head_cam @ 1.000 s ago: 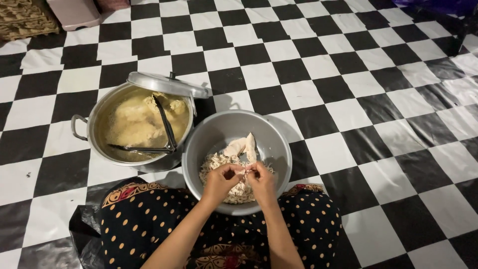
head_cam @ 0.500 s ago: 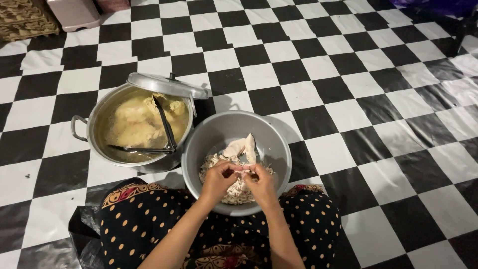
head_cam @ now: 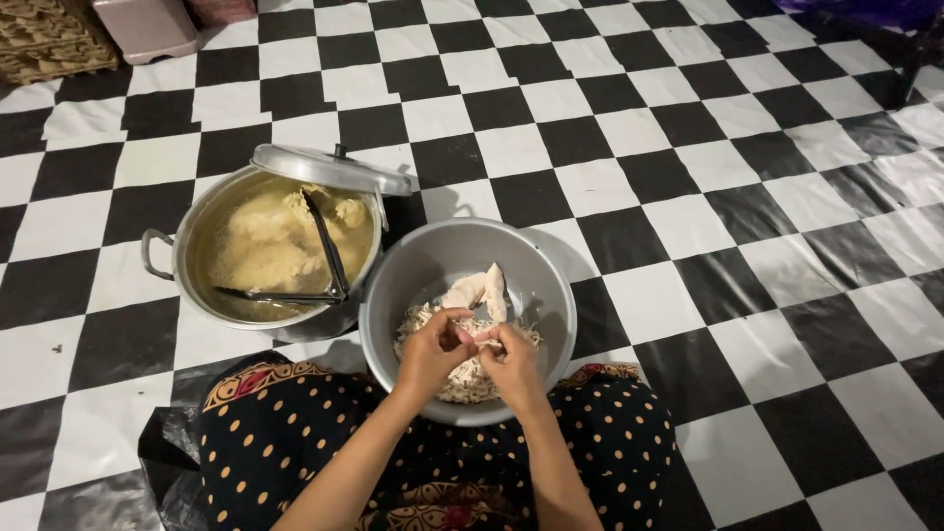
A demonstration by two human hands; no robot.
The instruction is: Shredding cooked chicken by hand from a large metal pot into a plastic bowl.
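Observation:
My left hand (head_cam: 434, 351) and my right hand (head_cam: 511, 362) meet over a grey metal bowl (head_cam: 413, 265), both pinching one small piece of cooked chicken between the fingertips. Under the hands lies a heap of shredded chicken (head_cam: 462, 379). A larger whole piece of chicken (head_cam: 479, 289) leans against the bowl's far side. The bowl rests on the floor against my lap, which is covered by dark cloth with orange dots (head_cam: 295, 433).
To the left stands a metal pot (head_cam: 162, 258) of yellowish broth with chicken pieces and black tongs (head_cam: 324, 258) in it, its lid (head_cam: 329, 168) propped on the far rim. The floor (head_cam: 688, 197) is black and white checkered. A woven basket (head_cam: 49, 39) sits far left.
Both hands stay over the bowl; the fingers have shifted slightly while working the piece of chicken. Nothing else has moved.

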